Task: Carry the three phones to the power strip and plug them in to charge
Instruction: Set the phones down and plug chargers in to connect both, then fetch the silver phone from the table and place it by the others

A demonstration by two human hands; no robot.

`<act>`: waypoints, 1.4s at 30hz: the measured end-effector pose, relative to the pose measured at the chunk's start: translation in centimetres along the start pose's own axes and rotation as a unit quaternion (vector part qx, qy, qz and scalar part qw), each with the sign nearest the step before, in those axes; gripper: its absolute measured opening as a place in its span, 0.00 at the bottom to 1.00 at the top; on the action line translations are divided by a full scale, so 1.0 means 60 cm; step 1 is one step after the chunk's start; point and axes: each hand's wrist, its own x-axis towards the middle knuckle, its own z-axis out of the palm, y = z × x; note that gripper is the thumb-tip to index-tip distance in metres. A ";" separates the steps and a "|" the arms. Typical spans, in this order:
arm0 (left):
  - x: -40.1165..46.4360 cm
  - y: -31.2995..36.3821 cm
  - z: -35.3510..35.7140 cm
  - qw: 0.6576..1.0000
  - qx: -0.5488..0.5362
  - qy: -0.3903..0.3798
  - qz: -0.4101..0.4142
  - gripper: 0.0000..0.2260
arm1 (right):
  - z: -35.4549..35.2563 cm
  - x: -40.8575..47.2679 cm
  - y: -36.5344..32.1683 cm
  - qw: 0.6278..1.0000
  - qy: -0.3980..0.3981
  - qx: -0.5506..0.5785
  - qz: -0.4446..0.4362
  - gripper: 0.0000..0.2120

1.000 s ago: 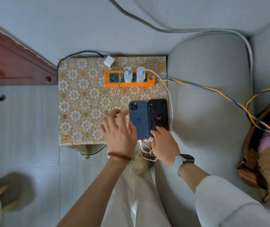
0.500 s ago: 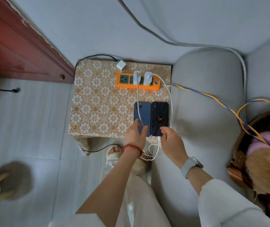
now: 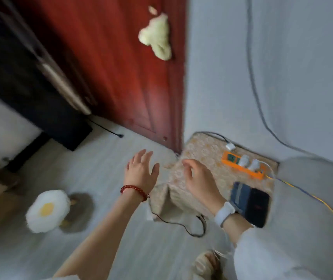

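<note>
An orange power strip (image 3: 242,164) with two white chargers plugged in lies on a low table with a gold patterned cloth (image 3: 202,150). Two phones rest side by side near the table's right front: a blue phone (image 3: 239,194) and a black phone (image 3: 257,207). My left hand (image 3: 141,172), with a red bead bracelet, hovers open over the floor left of the table. My right hand (image 3: 199,180), with a white watch, hangs over the table with fingers loosely curled and nothing in it. The view is blurred. No third phone is visible.
A red wooden door (image 3: 111,67) stands behind, with a pale plush toy (image 3: 157,37) hanging on it. A fried-egg cushion (image 3: 47,210) lies on the floor at left. A grey sofa arm (image 3: 313,199) borders the table on the right. Black cable (image 3: 181,225) trails below the table.
Both hands have left the phones and moved left. The head has turned left, so the door and floor now fill the view and the table sits at right.
</note>
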 end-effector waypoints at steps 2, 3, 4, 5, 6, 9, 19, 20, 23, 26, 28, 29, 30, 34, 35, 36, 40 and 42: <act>-0.028 -0.070 -0.111 0.998 -0.006 0.065 -0.022 0.20 | 0.047 -0.002 -0.111 0.999 0.001 0.004 -0.052 0.13; -0.052 -0.116 -0.173 0.995 -0.005 0.099 -0.034 0.19 | 0.080 -0.011 -0.173 0.997 -0.003 0.010 -0.080 0.12; -0.083 -0.168 -0.234 0.990 -0.001 0.134 -0.044 0.19 | 0.119 -0.023 -0.236 0.994 -0.011 0.016 -0.107 0.12; -0.117 -0.220 -0.295 0.985 0.006 0.167 -0.051 0.19 | 0.159 -0.038 -0.296 0.991 -0.023 0.025 -0.132 0.12; -0.150 -0.266 -0.347 0.979 0.014 0.192 -0.061 0.18 | 0.194 -0.055 -0.347 0.988 -0.034 0.032 -0.149 0.12; -0.304 -0.434 -0.510 0.948 0.026 0.281 -0.143 0.17 | 0.336 -0.136 -0.523 0.968 -0.100 0.069 -0.219 0.12; -0.891 -0.783 -0.701 0.736 0.024 0.505 -0.450 0.14 | 0.774 -0.510 -0.907 0.805 -0.411 0.070 -0.423 0.12; -0.940 -0.802 -0.705 0.713 0.026 0.516 -0.474 0.14 | 0.814 -0.549 -0.932 0.782 -0.439 0.063 -0.438 0.12; -1.064 -0.858 -0.716 0.658 0.033 0.528 -0.536 0.15 | 0.922 -0.656 -0.994 0.719 -0.510 0.054 -0.470 0.12; -1.163 -0.925 -0.734 0.608 0.043 0.538 -0.582 0.15 | 1.030 -0.754 -1.050 0.668 -0.560 0.045 -0.487 0.11; -1.214 -0.981 -0.756 0.575 0.046 0.545 -0.609 0.15 | 1.108 -0.811 -1.091 0.637 -0.584 0.049 -0.500 0.11; -1.233 -1.009 -0.771 0.556 0.043 0.551 -0.621 0.15 | 1.145 -0.836 -1.113 0.623 -0.592 0.046 -0.509 0.11; -1.249 -1.035 -0.788 0.538 0.038 0.557 -0.632 0.15 | 1.179 -0.860 -1.136 0.609 -0.599 0.040 -0.519 0.11; -1.310 -1.131 -0.848 0.502 0.033 0.574 -0.647 0.14 | 1.293 -0.958 -1.218 0.554 -0.627 0.022 -0.546 0.11; -1.329 -1.153 -0.860 0.493 0.029 0.577 -0.651 0.14 | 1.319 -0.985 -1.236 0.544 -0.632 0.018 -0.551 0.11; -1.347 -1.169 -0.867 0.486 0.027 0.579 -0.655 0.14 | 1.339 -1.009 -1.248 0.535 -0.637 0.017 -0.554 0.11; -1.450 -1.237 -0.872 0.434 0.029 0.584 -0.685 0.13 | 1.431 -1.126 -1.281 0.483 -0.665 -0.008 -0.569 0.12; -1.507 -1.268 -0.869 0.413 0.029 0.587 -0.695 0.13 | 1.470 -1.181 -1.291 0.462 -0.676 -0.025 -0.573 0.13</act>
